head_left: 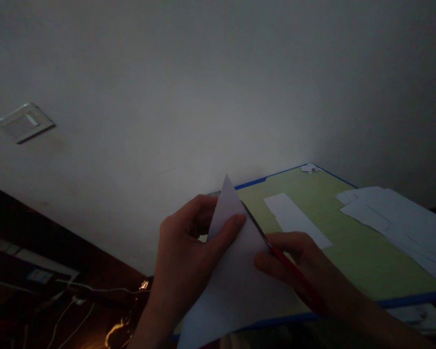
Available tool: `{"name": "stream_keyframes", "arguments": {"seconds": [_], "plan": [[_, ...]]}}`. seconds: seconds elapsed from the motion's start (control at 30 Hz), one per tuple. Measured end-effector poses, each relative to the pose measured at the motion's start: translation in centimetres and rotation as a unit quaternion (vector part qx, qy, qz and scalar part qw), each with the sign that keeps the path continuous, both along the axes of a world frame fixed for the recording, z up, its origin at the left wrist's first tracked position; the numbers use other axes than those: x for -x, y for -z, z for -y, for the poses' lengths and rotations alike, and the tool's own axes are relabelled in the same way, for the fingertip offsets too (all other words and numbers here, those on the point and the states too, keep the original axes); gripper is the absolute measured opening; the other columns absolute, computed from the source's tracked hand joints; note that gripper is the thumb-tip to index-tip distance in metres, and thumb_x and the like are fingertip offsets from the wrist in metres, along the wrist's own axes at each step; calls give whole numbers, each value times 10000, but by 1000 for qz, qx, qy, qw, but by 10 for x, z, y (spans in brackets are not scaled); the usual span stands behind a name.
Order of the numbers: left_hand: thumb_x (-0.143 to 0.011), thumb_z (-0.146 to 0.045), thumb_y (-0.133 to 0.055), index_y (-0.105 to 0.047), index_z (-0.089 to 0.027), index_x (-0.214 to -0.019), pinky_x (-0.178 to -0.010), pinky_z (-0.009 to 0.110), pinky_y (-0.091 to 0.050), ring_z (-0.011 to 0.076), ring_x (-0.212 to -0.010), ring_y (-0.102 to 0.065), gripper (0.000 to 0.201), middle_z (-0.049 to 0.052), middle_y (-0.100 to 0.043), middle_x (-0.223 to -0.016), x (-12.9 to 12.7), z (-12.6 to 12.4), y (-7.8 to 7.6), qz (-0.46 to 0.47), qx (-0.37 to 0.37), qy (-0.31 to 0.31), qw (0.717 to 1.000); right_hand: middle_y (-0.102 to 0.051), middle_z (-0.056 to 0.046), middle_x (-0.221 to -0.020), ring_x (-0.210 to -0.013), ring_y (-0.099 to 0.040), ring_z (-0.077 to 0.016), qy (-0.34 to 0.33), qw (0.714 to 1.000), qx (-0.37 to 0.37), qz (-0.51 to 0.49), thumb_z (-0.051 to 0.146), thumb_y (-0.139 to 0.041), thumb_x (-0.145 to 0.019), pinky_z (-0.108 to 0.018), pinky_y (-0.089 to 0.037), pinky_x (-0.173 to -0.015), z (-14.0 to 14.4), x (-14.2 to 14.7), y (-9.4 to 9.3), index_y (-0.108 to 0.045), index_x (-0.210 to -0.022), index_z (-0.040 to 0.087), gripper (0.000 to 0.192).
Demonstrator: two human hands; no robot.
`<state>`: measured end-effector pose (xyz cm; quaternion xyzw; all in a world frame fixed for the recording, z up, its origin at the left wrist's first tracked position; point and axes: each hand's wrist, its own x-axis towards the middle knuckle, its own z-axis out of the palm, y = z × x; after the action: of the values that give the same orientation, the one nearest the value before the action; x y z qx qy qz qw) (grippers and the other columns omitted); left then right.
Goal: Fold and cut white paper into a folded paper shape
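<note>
Green table [319, 203], dim wall [167, 97]; at the near edge your left hand [192, 242] pinches the sheet [240, 276], your right hand [307, 249] grips scissors [300, 278]. You're likely mid-cut: the next snip wants it steady.

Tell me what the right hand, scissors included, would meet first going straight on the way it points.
Probably the white sheet in the left hand: the scissors in the right hand point up along its edge. Exact depth is unclear.
</note>
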<state>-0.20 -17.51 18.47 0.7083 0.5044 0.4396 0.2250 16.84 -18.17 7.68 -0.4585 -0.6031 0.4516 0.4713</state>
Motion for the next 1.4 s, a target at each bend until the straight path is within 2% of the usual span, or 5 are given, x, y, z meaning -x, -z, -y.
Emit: {"name": "stream_keyframes", "arguments": {"seconds": [0.23, 0.5, 1.07, 1.23, 1.4], "plan": [[-814, -389, -767, -718, -200, -934, -532, 235, -602, 205, -702, -759, 229, 57, -799, -864, 0, 0, 1, -3, 1, -3, 1000, -483, 3, -630, -637, -493, -149, -35, 999, -3, 2, 702, -675, -791, -259, -432, -563, 0, 0, -6, -518, -564, 195, 577], [-810, -400, -774, -718, -203, -934, -532, 236, -598, 196, -679, -751, 239, 56, -800, -877, 0, 0, 2, 3, 0, -2, 1000, -474, -4, -619, -623, -483, -160, -50, 998, -21, -22, 730, -613, -824, -273, -416, -547, 2, 1, -3, -515, -571, 215, 582], [-806, -386, -786, -717, -201, -945, -529, 232, -600, 195, -673, -754, 242, 51, -800, -869, 1, 0, 3, 15, 1, 0, 1000, -506, -11, -650, -645, -508, -159, -18, 999, -29, 6, 710, -635, -821, -274, -439, -578, 4, 2, -6, -513, -570, 205, 577], [-801, -383, -791, -713, -186, -936, -529, 229, -601, 196, -664, -754, 251, 53, -797, -844, 1, -1, 4, 20, 4, -1, 1000, -458, 8, -598, -606, -461, -140, -59, 998, -23, -10, 717, -596, -849, -264, -398, -557, 2, 2, -5, -505, -568, 196, 599], [-800, -362, -795, -718, -187, -957, -531, 234, -603, 199, -667, -757, 247, 59, -800, -874, 2, 0, 3, 28, 15, 8, 999, -475, 7, -624, -606, -434, -129, -46, 999, -7, -9, 685, -687, -788, -253, -366, -541, 1, 0, -4, -536, -593, 189, 554]]}}
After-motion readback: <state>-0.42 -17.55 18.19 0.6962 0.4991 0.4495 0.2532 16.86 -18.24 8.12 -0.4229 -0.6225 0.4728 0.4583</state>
